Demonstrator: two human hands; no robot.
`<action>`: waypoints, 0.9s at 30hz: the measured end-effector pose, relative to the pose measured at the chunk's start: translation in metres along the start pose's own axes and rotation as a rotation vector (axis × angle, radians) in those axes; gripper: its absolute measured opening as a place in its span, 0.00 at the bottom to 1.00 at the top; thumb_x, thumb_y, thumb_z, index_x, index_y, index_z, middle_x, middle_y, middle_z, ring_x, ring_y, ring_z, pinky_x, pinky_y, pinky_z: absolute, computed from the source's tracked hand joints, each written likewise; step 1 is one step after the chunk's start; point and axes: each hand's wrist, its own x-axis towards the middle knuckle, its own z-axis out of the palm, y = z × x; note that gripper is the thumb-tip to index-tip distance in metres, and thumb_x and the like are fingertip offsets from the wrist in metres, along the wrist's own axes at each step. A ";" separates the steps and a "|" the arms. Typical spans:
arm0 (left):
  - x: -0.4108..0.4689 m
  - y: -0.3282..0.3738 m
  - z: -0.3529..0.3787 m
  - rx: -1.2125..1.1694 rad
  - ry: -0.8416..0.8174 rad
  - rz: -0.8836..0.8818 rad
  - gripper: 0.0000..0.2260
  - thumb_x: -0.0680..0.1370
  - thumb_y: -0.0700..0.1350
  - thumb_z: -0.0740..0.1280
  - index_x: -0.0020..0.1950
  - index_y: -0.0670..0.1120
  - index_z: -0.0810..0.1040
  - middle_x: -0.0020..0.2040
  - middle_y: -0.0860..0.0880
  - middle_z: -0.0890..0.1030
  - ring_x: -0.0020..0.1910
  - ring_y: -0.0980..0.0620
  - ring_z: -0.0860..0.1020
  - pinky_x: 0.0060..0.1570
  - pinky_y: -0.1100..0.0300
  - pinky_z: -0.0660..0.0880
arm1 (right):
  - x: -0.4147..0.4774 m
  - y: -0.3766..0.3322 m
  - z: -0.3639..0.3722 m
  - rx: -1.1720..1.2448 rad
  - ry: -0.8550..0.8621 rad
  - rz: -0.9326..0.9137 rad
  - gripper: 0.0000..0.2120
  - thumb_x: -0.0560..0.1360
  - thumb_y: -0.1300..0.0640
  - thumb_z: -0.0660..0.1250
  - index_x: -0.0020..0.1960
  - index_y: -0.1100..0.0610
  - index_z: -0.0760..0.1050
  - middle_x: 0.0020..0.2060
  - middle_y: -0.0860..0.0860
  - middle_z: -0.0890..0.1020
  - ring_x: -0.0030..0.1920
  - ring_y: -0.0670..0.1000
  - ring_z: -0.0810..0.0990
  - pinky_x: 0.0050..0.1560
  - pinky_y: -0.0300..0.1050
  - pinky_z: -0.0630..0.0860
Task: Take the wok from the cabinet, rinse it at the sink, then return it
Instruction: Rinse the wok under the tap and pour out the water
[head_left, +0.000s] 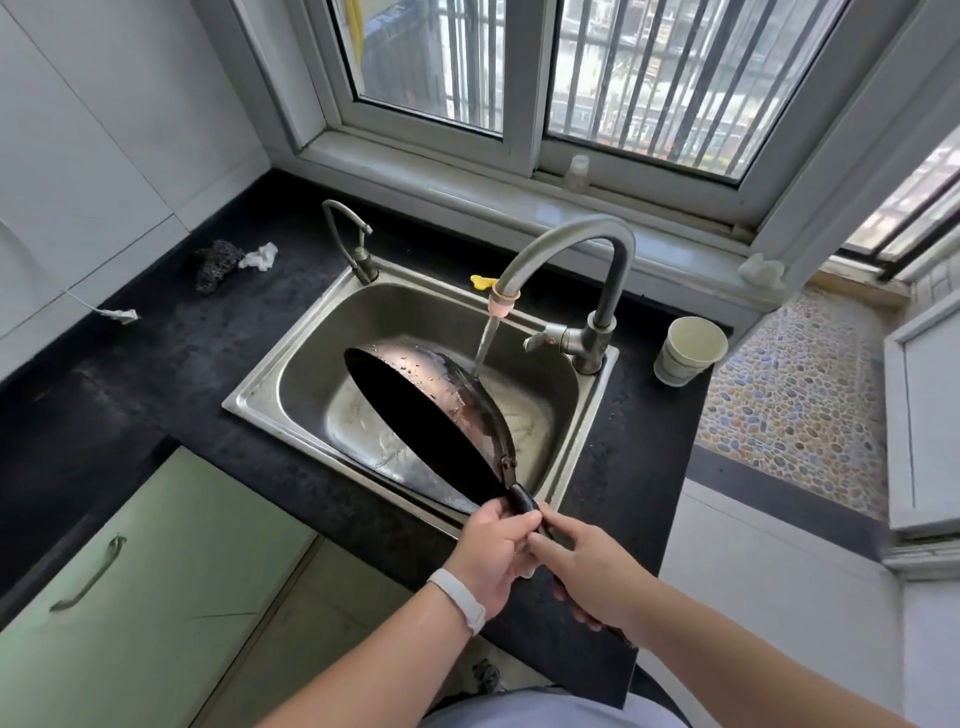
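A home kitchen is shown. A steel sink (405, 312) is set into a black speckled countertop (182, 374), and water is run from a curved tap (571, 234) over a dark wok (415, 415) tilted in the basin. A second, smaller tap (353, 239) is mounted at the sink's far left corner. A pale green cabinet (156, 545) with a metal handle (88, 574) is fitted beneath the counter, and the wall on the left is clad in white tiles (104, 130). A scouring pad (218, 262) and a paper cup (688, 351) are left on the counter, and a barred sliding window (524, 104) is set behind the sink.
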 end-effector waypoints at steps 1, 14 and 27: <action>0.000 -0.001 0.000 0.011 0.002 -0.001 0.09 0.80 0.34 0.62 0.59 0.39 0.76 0.52 0.44 0.83 0.46 0.48 0.80 0.40 0.57 0.77 | -0.002 0.002 0.001 0.023 -0.001 0.002 0.25 0.81 0.47 0.63 0.76 0.36 0.61 0.29 0.53 0.75 0.21 0.48 0.69 0.21 0.40 0.67; -0.007 0.001 0.006 0.069 0.002 0.041 0.09 0.77 0.34 0.67 0.57 0.39 0.78 0.53 0.43 0.84 0.49 0.47 0.82 0.41 0.57 0.80 | -0.010 0.005 -0.005 -0.013 0.020 -0.065 0.24 0.81 0.52 0.62 0.74 0.36 0.64 0.25 0.49 0.72 0.21 0.46 0.66 0.22 0.39 0.65; -0.007 0.006 -0.007 0.193 0.024 0.064 0.15 0.75 0.38 0.70 0.59 0.36 0.74 0.48 0.41 0.81 0.45 0.43 0.81 0.45 0.47 0.77 | -0.010 -0.008 0.000 -0.096 0.036 -0.130 0.09 0.80 0.54 0.64 0.55 0.43 0.80 0.20 0.43 0.74 0.20 0.45 0.68 0.25 0.41 0.67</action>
